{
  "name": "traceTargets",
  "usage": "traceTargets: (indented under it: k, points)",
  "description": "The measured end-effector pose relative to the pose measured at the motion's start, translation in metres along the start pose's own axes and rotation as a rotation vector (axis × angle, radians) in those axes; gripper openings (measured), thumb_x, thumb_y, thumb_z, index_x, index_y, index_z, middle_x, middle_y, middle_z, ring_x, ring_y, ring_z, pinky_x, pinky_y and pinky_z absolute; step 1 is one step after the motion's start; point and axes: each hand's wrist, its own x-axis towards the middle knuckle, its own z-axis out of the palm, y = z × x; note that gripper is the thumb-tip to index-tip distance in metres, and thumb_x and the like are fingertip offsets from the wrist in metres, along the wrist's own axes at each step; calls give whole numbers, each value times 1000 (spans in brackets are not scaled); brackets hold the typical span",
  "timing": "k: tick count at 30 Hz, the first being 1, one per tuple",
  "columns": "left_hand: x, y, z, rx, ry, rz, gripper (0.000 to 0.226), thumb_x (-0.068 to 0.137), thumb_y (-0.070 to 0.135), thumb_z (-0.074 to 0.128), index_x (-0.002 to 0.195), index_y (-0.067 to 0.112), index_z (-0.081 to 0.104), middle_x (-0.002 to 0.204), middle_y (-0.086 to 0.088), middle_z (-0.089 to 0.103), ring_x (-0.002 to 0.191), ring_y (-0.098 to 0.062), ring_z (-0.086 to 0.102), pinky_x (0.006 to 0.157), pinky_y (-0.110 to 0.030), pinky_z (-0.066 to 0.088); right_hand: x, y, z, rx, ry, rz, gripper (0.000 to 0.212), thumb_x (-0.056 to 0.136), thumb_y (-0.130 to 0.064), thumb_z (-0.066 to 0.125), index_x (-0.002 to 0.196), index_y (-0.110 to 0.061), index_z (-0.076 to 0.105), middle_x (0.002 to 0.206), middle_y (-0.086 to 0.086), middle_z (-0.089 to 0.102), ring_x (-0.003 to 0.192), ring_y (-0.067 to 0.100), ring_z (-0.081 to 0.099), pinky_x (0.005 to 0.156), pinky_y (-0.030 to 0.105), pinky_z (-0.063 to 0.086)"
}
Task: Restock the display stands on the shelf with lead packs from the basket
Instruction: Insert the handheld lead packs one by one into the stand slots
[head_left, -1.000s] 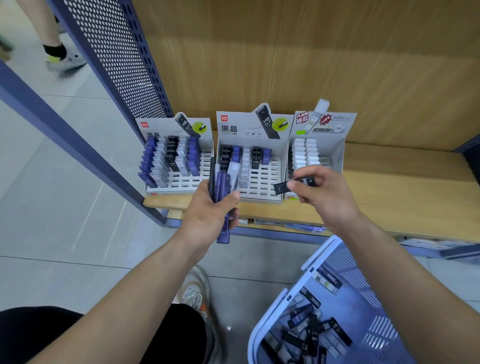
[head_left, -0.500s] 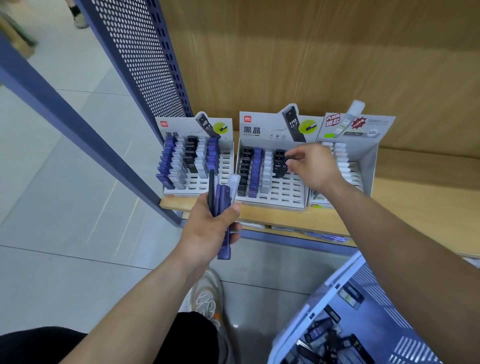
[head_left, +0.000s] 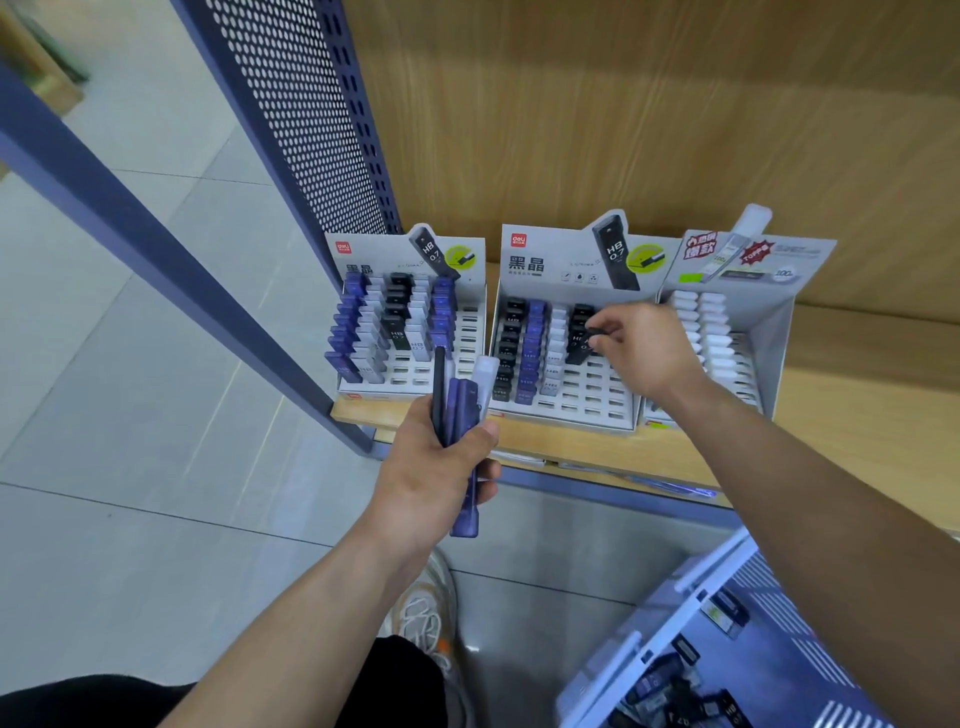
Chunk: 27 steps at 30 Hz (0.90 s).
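Note:
Three grey display stands sit on the wooden shelf (head_left: 857, 415): a left stand (head_left: 467, 364), a middle stand (head_left: 597, 395) and a right stand (head_left: 769, 332) with white packs. My right hand (head_left: 641, 348) is over the middle stand and pinches a black lead pack (head_left: 597, 332) at the row of black packs. My left hand (head_left: 441, 467) grips a bundle of black, purple and clear lead packs (head_left: 465, 415) upright in front of the shelf edge. The blue basket (head_left: 769, 597) with several loose packs is at the lower right.
A blue perforated metal panel (head_left: 306, 130) and a slanted blue post (head_left: 156, 249) bound the shelf on the left. Grey tiled floor lies below, with my shoe (head_left: 426, 613) on it. A wooden back wall rises behind the stands.
My right hand carried the black pack from in front of the right stand over to the middle stand's black row. The left hand kept its bundle. The view shifted left.

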Motion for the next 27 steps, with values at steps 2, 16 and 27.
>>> traceTargets:
  k: [2,16,27]
  points:
    - [0,-1,0,-2,2,-2,19,97,14,66,112,10,56,90,-9,62,63,-17,59,57,-26,52,0,1,0,-22,6,-17,21,94,-11,66,114,-7,73,107,11,74,94,21,68,82,21,44]
    - [0,5,7,8,-12,4,21,98,13,65,114,6,55,89,-9,62,61,-18,58,56,-28,51,-2,-9,0,-5,91,-55,8,92,-12,66,89,-12,74,90,3,68,75,17,65,77,31,55]
    - [-17,18,36,11,-239,80,14,98,7,61,110,4,55,88,-14,62,55,-16,51,52,-29,45,-95,-70,-50,821,-309,41,16,99,-18,60,85,-15,66,78,2,68,68,19,62,68,34,53]
